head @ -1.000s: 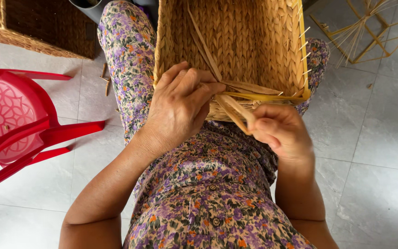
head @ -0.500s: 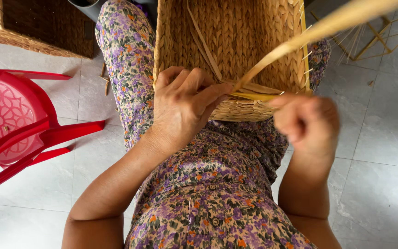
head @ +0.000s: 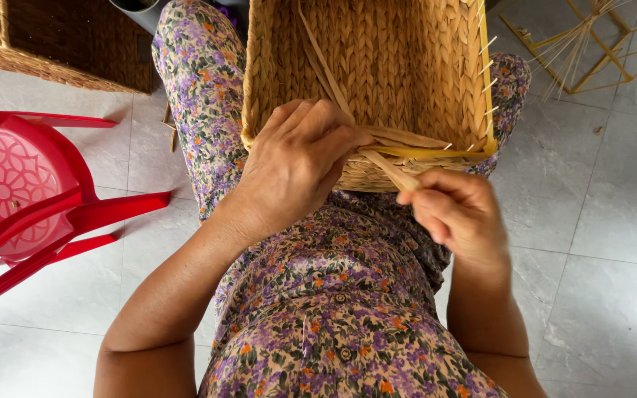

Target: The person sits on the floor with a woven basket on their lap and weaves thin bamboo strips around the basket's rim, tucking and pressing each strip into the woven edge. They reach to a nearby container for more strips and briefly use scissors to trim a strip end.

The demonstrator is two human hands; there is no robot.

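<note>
— At the near rim, what have the fingers got?

— Left hand lies curled over the rim of the woven basket, fingertips pressing flat fibre strands down against the yellow frame rod. Right hand is closed in a fist around one flat strip, pinched just below the rim, the strip running taut up under the left fingertips.

— Where does the basket sit?

— On the person's lap, across the floral dress, opening towards the person.

— Handling?

— My judgement: light, stiff-walled, with a coarse braided weave. The strip looks dry, pliable and thin, likely to split if kinked; best held close to the weave. Thin stakes jut from the right edge and could prick.

— Surroundings?

— Red plastic chair at left, second basket upper left, bare yellow wire frame upper right, all on grey tiled floor.
</note>
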